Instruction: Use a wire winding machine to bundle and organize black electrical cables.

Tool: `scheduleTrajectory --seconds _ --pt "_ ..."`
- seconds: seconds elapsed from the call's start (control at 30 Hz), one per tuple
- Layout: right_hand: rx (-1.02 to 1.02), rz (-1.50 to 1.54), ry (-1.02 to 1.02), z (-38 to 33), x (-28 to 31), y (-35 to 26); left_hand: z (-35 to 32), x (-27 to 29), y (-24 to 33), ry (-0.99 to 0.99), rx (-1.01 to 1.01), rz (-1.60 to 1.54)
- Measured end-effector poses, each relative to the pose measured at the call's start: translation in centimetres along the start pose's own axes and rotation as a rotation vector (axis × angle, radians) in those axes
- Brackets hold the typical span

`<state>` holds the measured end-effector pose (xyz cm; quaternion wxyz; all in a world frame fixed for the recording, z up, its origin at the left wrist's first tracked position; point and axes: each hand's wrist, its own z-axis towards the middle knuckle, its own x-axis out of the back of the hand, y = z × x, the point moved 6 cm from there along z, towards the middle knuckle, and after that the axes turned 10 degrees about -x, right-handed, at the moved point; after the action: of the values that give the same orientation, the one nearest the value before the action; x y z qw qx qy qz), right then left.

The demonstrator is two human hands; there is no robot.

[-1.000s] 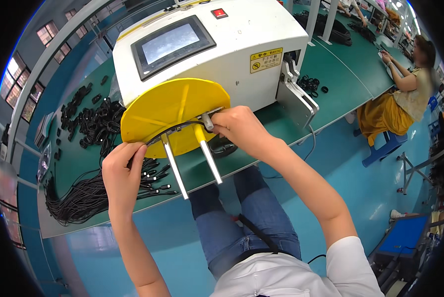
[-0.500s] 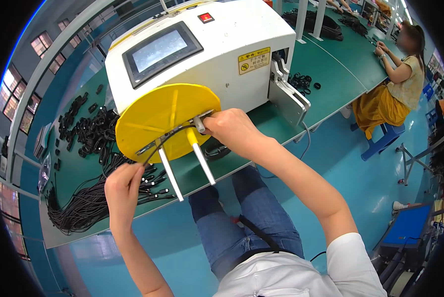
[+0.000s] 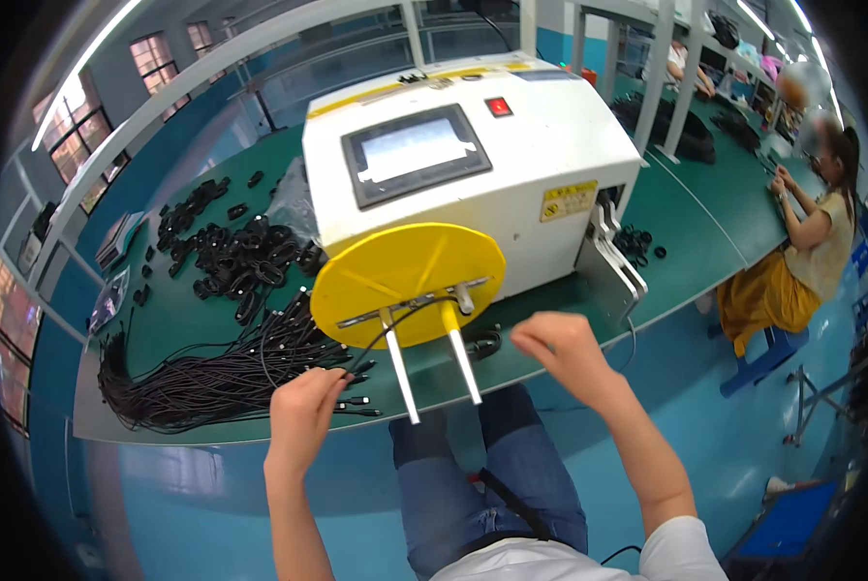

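- Head view: the left hand (image 3: 303, 416) is closed around a thin black cable (image 3: 395, 324); the fingertips are hidden, so the grip is probably a pinch.
- The cable runs toward 1 o'clock to the yellow disc (image 3: 410, 281) and its two rods (image 3: 458, 363).
- The right hand (image 3: 560, 353), loosely curled and empty, sits at 3 o'clock of the rods.
- A cable bundle (image 3: 201, 382) lies on the desk (image 3: 705, 242) at 9 o'clock, in front of the white machine (image 3: 473, 165).

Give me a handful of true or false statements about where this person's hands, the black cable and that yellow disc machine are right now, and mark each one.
1. The left hand pinches a black cable that runs up to the yellow disc. True.
2. The right hand grips one of the two metal rods. False: it is off them, to their right.
3. Loose black cables lie on the green table left of the disc. True.
4. The machine is blue. False: it is white.
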<state>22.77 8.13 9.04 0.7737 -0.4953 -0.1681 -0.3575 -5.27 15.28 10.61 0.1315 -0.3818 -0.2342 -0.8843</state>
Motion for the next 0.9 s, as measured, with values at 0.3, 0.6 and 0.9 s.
scheduleTrajectory --seconds 0.3,0.6,0.9 --pt "-0.028 0.096 -0.316 -5.8 -7.9 -0.8 -1.3 -0.3 0.1 -0.002 0.047 0.051" --pt "-0.010 0.095 -0.403 -6.4 -9.5 -1.0 -1.1 -0.5 -0.3 0.020 0.036 0.029" --pt "-0.011 0.064 -0.440 -6.9 -10.4 -0.5 -1.2 -0.7 -0.7 0.020 0.039 0.021"
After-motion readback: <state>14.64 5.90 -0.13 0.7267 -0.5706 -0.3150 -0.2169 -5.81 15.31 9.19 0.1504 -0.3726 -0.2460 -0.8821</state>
